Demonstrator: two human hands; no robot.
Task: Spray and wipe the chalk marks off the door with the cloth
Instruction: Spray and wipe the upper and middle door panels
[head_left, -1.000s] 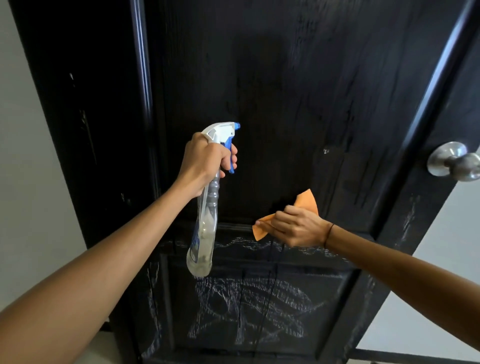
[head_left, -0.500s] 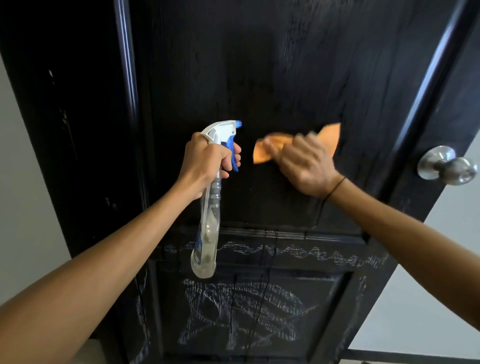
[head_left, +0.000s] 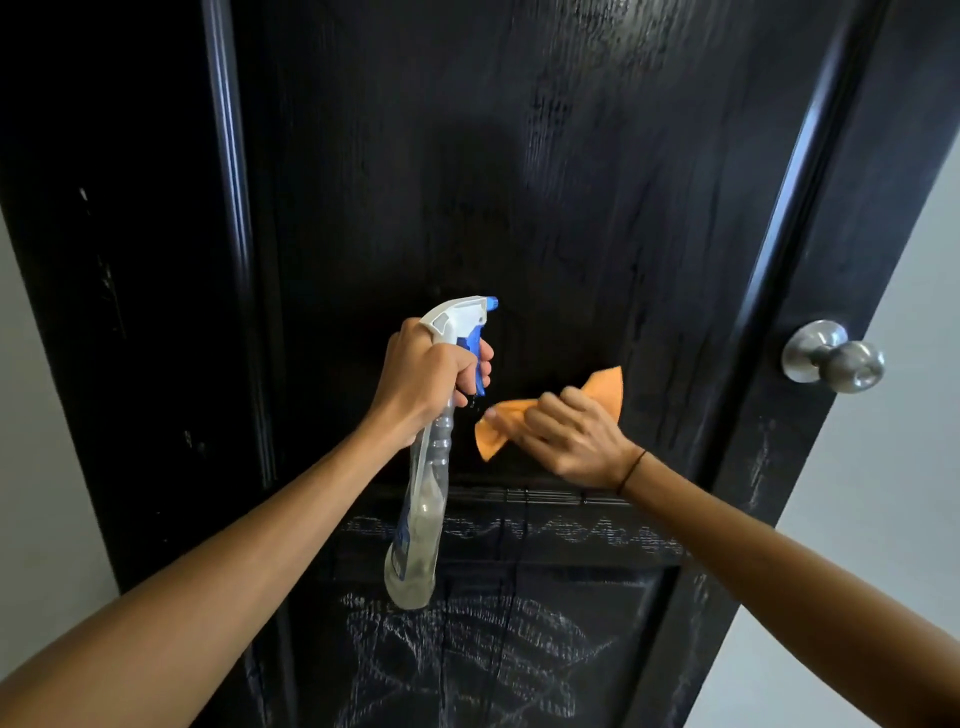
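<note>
A black wooden door (head_left: 545, 182) fills the view, its upper panel wet and streaked. White chalk marks (head_left: 467, 654) cover the lower panel, and a chalk zigzag (head_left: 561, 532) runs along the rail between the panels. My left hand (head_left: 421, 379) grips the neck of a clear spray bottle (head_left: 421, 519) with a white and blue trigger head, its nozzle toward the door. My right hand (head_left: 571, 439) holds an orange cloth (head_left: 605, 389) bunched against the bottom of the upper panel, just right of the bottle.
A silver round door knob (head_left: 836, 358) sticks out at the right edge of the door. Faint chalk smears (head_left: 761, 462) run down the right stile below it. A pale wall (head_left: 883, 519) lies to the right and another strip to the left.
My right hand swept the cloth up the upper panel, then back down to its lower edge. My left hand kept the bottle in nearly the same place.
</note>
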